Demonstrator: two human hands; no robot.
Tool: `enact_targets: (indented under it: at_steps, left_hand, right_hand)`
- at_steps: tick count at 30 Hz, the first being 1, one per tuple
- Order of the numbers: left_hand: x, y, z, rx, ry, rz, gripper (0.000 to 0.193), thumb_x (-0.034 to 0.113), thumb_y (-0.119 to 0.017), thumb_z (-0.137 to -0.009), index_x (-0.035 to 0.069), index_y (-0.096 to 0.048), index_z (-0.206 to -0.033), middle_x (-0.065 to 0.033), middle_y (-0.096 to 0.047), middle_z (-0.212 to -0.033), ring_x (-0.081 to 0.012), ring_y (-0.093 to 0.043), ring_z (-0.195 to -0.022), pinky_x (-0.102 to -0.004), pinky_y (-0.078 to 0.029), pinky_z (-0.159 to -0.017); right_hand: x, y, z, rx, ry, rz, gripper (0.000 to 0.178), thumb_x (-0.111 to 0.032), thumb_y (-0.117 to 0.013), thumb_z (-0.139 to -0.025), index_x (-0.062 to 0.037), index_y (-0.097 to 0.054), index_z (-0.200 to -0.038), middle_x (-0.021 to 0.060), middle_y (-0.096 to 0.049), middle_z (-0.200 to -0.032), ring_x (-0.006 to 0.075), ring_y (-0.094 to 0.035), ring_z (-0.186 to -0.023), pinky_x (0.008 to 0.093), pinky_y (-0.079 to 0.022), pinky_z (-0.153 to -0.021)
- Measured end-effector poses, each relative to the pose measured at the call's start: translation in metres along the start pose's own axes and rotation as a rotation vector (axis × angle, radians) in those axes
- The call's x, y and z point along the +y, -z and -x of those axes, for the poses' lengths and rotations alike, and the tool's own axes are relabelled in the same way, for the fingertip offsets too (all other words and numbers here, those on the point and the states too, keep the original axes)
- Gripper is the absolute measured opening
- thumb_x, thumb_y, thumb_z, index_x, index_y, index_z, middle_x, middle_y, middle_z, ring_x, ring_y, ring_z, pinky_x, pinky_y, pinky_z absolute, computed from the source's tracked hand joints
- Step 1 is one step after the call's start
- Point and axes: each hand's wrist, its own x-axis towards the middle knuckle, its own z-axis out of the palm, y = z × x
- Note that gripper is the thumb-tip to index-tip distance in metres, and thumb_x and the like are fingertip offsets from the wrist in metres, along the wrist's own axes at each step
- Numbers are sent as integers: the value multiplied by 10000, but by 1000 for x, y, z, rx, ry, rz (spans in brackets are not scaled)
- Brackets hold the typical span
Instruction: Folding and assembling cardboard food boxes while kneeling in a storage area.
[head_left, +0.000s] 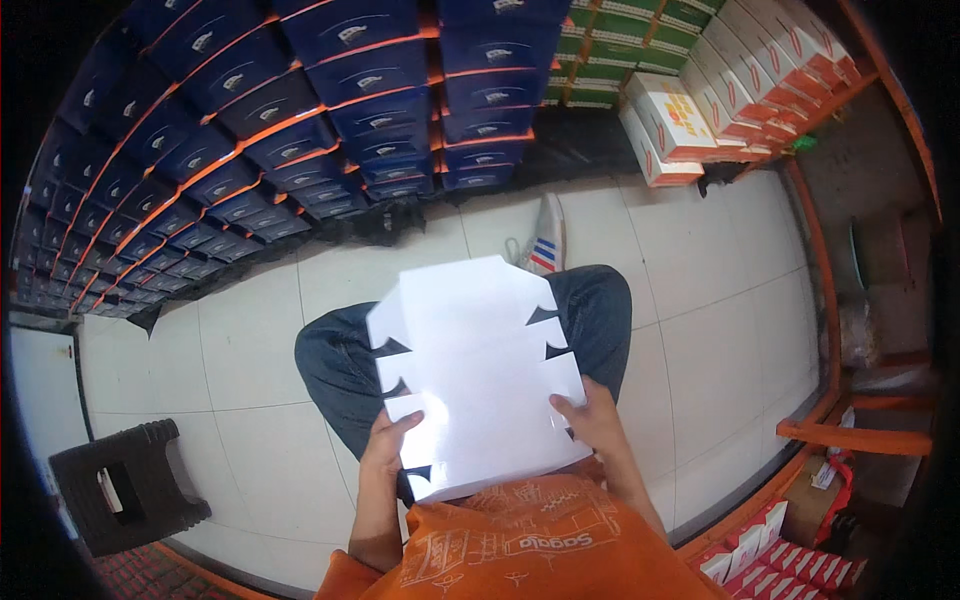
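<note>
A flat white cardboard box blank with notched, cut-out side flaps lies over my lap, its near end close to my orange shirt. My left hand grips its left edge, thumb on top and fingers underneath. At the right edge, my right hand holds it the same way, thumb over a side flap. The fingers of both hands are mostly hidden beneath the card. My legs in dark jeans are folded under the blank. Past its far end a light shoe with red and blue stripes shows.
Stacked dark blue boxes line the left and far side. Green boxes and white-and-orange boxes stand at the far right. A dark plastic stool is at left on the tiled floor. Orange shelf frames and red-and-white packets are at right.
</note>
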Motion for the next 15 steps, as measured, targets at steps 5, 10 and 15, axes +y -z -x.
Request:
enact_targets:
  at_steps: [5, 10, 15]
  left_hand:
    - [8, -6, -10, 28, 7, 105, 514, -32, -618, -802, -29, -476, -1296, -153, -617, -1135, -259, -626, -1011, -363, -521, -867]
    - [15, -29, -32, 21, -184, -182, 395, 25, -553, -874, -36, -502, -1261, -112, -635, -1039, -185, -628, -864, -307, -517, -766]
    - [-11, -65, -48, 187, -255, -349, 453, 137, -567, -901, -48, -429, -1292, -164, -598, -1112, -231, -594, -971, -317, -467, -855]
  right_hand:
    - [-11, 15, -22, -448, -75, -627, 387, -141, -625, -911, 48, -529, -1235, 76, -681, -938, 190, -629, -805, 318, -508, -778]
    - [-51, 14, -15, -177, 533, -204, 511, -105, -520, -933, 37, -350, -1393, 199, -665, -1009, 296, -653, -880, 381, -514, -811]
    - [-105, 8, 3, -394, 183, 142, 683, -120, -486, -890, 57, -145, -1455, 369, -478, -1222, 461, -567, -1045, 483, -513, -821]
